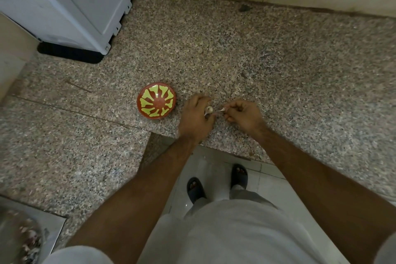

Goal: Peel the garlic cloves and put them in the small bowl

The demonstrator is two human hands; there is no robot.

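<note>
Both forearms reach out from me over the worktop's (278, 66) front edge. My left hand (196, 117) has its fingers curled round a garlic clove (209, 109), held just above the stone near that edge. My right hand (243, 114) pinches a strip of skin (221, 110) drawn off the clove. The small bowl (156, 103) sits just left of my left hand and looks empty. I judge the risk to be the skin tearing short, or the clove slipping out and rolling off the nearby front edge.
</note>
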